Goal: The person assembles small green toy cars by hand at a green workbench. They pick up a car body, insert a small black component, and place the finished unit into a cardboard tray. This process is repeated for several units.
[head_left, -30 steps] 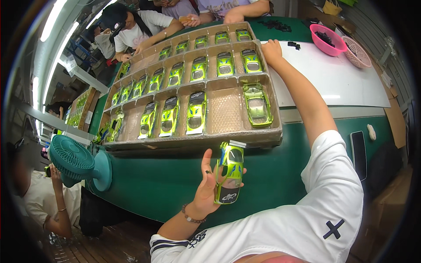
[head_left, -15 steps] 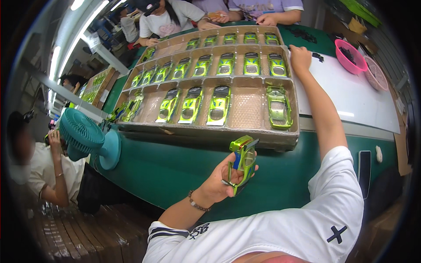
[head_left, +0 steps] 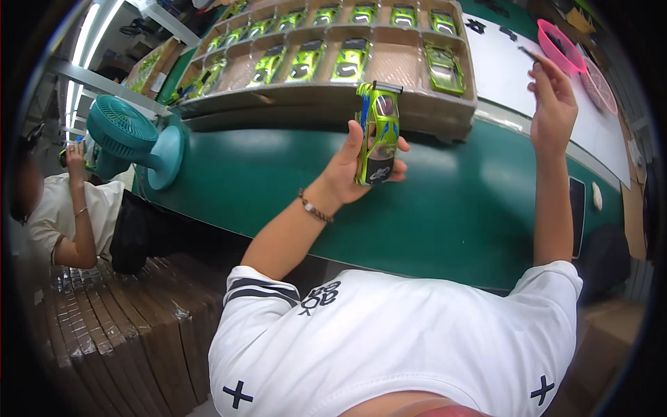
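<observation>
My left hand [head_left: 342, 165] is closed round a lime-green toy car body [head_left: 382, 142] with blue markings and a black end panel. It is held upright over the green table, in front of the divided carton [head_left: 292, 104]. Similar green car bodies [head_left: 351, 60] stand in the carton's compartments. Above the white board at the right, my right hand [head_left: 554, 104] pinches a small thin dark piece [head_left: 527, 53] between thumb and fingertips. The piece's exact kind is too small to tell.
A pink basket [head_left: 560, 46] and a paler pink one [head_left: 599, 87] stand at the right. Loose black parts [head_left: 476, 26] lie on the white board. A teal fan [head_left: 132, 132] is at the left, near a seated person [head_left: 73, 215]. A phone [head_left: 577, 208] lies by my right forearm.
My right hand has moved from beside the carton to the right and now pinches the dark piece. The car body has turned in my left hand. The view has shifted downward.
</observation>
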The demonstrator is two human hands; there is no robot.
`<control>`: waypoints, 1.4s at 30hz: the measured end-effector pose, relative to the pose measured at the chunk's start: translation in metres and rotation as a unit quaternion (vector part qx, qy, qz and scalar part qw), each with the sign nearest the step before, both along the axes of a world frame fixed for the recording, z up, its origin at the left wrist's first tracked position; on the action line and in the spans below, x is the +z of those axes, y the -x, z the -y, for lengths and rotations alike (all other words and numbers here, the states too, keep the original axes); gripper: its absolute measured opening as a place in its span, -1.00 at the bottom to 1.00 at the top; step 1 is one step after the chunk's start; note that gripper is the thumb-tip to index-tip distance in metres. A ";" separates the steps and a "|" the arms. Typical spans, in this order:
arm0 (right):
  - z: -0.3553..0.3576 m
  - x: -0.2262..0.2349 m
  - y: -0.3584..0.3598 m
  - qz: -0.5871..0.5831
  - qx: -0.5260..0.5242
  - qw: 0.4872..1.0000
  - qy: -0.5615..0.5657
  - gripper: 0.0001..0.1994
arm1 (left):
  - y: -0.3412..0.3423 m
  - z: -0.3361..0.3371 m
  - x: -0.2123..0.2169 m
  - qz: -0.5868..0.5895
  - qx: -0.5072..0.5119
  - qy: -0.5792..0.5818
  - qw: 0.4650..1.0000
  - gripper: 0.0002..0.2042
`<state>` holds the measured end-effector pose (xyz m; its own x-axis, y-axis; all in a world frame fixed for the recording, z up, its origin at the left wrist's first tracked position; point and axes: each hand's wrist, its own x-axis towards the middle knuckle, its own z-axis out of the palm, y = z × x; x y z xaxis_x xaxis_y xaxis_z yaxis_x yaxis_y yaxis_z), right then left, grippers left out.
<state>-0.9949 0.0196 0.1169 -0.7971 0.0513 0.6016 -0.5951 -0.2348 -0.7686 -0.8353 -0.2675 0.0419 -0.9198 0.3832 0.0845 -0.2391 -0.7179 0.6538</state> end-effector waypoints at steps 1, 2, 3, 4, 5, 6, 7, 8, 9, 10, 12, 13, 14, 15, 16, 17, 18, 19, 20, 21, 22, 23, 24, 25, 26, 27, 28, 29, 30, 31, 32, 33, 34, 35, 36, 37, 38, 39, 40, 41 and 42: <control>-0.004 0.001 -0.018 0.006 0.022 1.000 -0.006 -0.77 | 0.001 0.000 -0.001 -0.024 -0.017 0.023 0.999 -0.29; -0.006 -0.005 -0.033 0.030 0.055 0.998 -0.015 -0.77 | -0.002 -0.007 0.006 -0.077 0.057 0.180 0.979 -0.34; -0.004 -0.006 -0.049 0.034 0.088 0.995 -0.041 -0.77 | -0.006 -0.014 0.016 -0.127 0.130 0.333 0.925 -0.36; -0.003 -0.005 -0.066 0.062 0.105 0.989 -0.081 -0.79 | -0.008 -0.016 0.016 -0.177 0.163 0.449 0.861 -0.41; -0.001 -0.006 -0.079 0.091 0.121 0.981 -0.118 -0.81 | -0.009 -0.020 0.019 -0.195 0.141 0.514 0.823 -0.41; 0.003 -0.008 -0.090 0.101 0.141 0.972 -0.156 -0.82 | -0.011 -0.023 0.025 -0.213 0.119 0.576 0.781 -0.42; 0.008 -0.008 -0.101 0.111 0.162 0.961 -0.193 -0.83 | -0.014 -0.026 0.029 -0.230 0.096 0.634 0.732 -0.43; 0.013 -0.010 -0.107 0.120 0.186 0.948 -0.229 -0.84 | -0.016 -0.032 0.026 -0.273 0.132 0.647 0.700 -0.43; 0.018 -0.012 -0.113 0.129 0.196 0.934 -0.269 -0.84 | -0.017 -0.035 0.022 -0.280 0.128 0.644 0.701 -0.44; 0.023 -0.016 -0.116 0.136 0.207 0.919 -0.308 -0.85 | -0.017 -0.036 0.019 -0.287 0.125 0.642 0.700 -0.44; 0.032 -0.022 -0.122 0.162 0.197 0.883 -0.395 -0.87 | -0.019 -0.039 0.014 -0.291 0.126 0.637 0.703 -0.46; 0.037 -0.024 -0.124 0.138 0.179 0.875 -0.429 -0.87 | -0.018 -0.040 0.014 -0.289 0.129 0.634 0.705 -0.46; 0.042 -0.026 -0.126 0.114 0.161 0.865 -0.462 -0.88 | -0.019 -0.040 0.013 -0.288 0.133 0.631 0.708 -0.47; 0.044 -0.030 -0.127 0.089 0.144 0.853 -0.494 -0.88 | -0.019 -0.041 0.011 -0.303 0.142 0.640 0.691 -0.47; 0.046 -0.037 -0.126 0.025 0.116 0.854 -0.506 -0.88 | -0.020 -0.041 0.009 -0.319 0.151 0.650 0.673 -0.48; 0.048 -0.040 -0.126 0.012 0.104 0.844 -0.526 -0.89 | -0.020 -0.040 0.007 -0.334 0.160 0.659 0.654 -0.48; 0.050 -0.041 -0.127 -0.001 0.091 0.833 -0.546 -0.89 | -0.020 -0.041 0.007 -0.332 0.155 0.655 0.660 -0.48; 0.051 -0.043 -0.128 -0.014 0.077 0.822 -0.565 -0.89 | -0.019 -0.042 0.008 -0.332 0.149 0.651 0.666 -0.48; 0.051 -0.043 -0.129 -0.014 0.071 0.819 -0.570 -0.89 | -0.019 -0.043 0.008 -0.331 0.142 0.647 0.672 -0.47; 0.051 -0.043 -0.129 -0.014 0.064 0.815 -0.575 -0.88 | -0.019 -0.044 0.008 -0.317 0.146 0.641 0.684 -0.48; 0.052 -0.043 -0.129 -0.016 0.059 0.812 -0.580 -0.88 | -0.020 -0.044 0.008 -0.302 0.151 0.636 0.694 -0.48; 0.053 -0.045 -0.129 -0.015 0.061 0.812 -0.580 -0.88 | -0.022 -0.044 0.007 -0.286 0.156 0.630 0.705 -0.48; 0.053 -0.046 -0.128 -0.014 0.062 0.812 -0.581 -0.88 | -0.022 -0.044 0.007 -0.286 0.151 0.631 0.705 -0.48; 0.054 -0.047 -0.127 -0.014 0.062 0.812 -0.581 -0.88 | -0.021 -0.043 0.006 -0.288 0.146 0.633 0.704 -0.48; 0.054 -0.047 -0.127 -0.019 0.066 0.813 -0.578 -0.88 | -0.020 -0.043 0.006 -0.290 0.141 0.634 0.703 -0.48; 0.054 -0.047 -0.126 -0.024 0.069 0.815 -0.575 -0.89 | -0.019 -0.043 0.005 -0.292 0.144 0.632 0.704 -0.48; 0.054 -0.047 -0.126 -0.028 0.071 0.817 -0.572 -0.89 | -0.019 -0.043 0.004 -0.296 0.145 0.629 0.704 -0.48; 0.054 -0.047 -0.125 -0.024 0.080 0.821 -0.565 -0.89 | -0.018 -0.043 0.003 -0.299 0.147 0.626 0.705 -0.48; 0.054 -0.047 -0.125 -0.019 0.089 0.825 -0.558 -0.90 | -0.018 -0.043 0.003 -0.299 0.147 0.624 0.707 -0.48; 0.053 -0.048 -0.124 -0.015 0.098 0.829 -0.551 -0.90 | -0.018 -0.043 0.005 -0.299 0.147 0.621 0.709 -0.48; 0.053 -0.048 -0.124 -0.008 0.098 0.833 -0.545 -0.91 | -0.018 -0.043 0.005 -0.299 0.147 0.619 0.712 -0.48; 0.053 -0.049 -0.125 0.000 0.097 0.837 -0.538 -0.91 | -0.018 -0.043 0.005 -0.298 0.145 0.618 0.713 -0.49; 0.053 -0.050 -0.125 0.008 0.097 0.841 -0.532 -0.91 | -0.018 -0.043 0.005 -0.296 0.143 0.618 0.714 -0.49; 0.054 -0.049 -0.125 0.008 0.098 0.837 -0.538 -0.91 | -0.017 -0.043 0.005 -0.294 0.141 0.618 0.715 -0.49; 0.054 -0.048 -0.125 0.008 0.099 0.833 -0.544 -0.91 | -0.017 -0.042 0.004 -0.299 0.143 0.617 0.714 -0.49; 0.055 -0.047 -0.126 0.008 0.100 0.829 -0.550 -0.91 | -0.017 -0.042 0.003 -0.304 0.145 0.616 0.713 -0.49; 0.055 -0.047 -0.126 0.005 0.104 0.825 -0.556 -0.91 | -0.016 -0.042 0.002 -0.308 0.147 0.614 0.711 -0.50; 0.056 -0.047 -0.125 0.003 0.108 0.820 -0.562 -0.91 | -0.016 -0.043 0.002 -0.306 0.147 0.614 0.712 -0.50; 0.056 -0.047 -0.125 0.002 0.112 0.816 -0.567 -0.91 | -0.016 -0.043 0.002 -0.305 0.146 0.615 0.712 -0.49; 0.057 -0.048 -0.125 0.006 0.110 0.818 -0.565 -0.92 | -0.016 -0.043 0.002 -0.303 0.144 0.616 0.713 -0.49; 0.057 -0.048 -0.126 0.010 0.107 0.820 -0.562 -0.92 | -0.016 -0.043 0.003 -0.306 0.140 0.613 0.715 -0.51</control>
<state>-0.8693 -0.0377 0.0686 -0.7253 -0.6695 0.1603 -0.6180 0.5305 -0.5802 -0.8190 -0.2246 0.0448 -0.9097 0.3219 0.2625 0.4016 0.5204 0.7536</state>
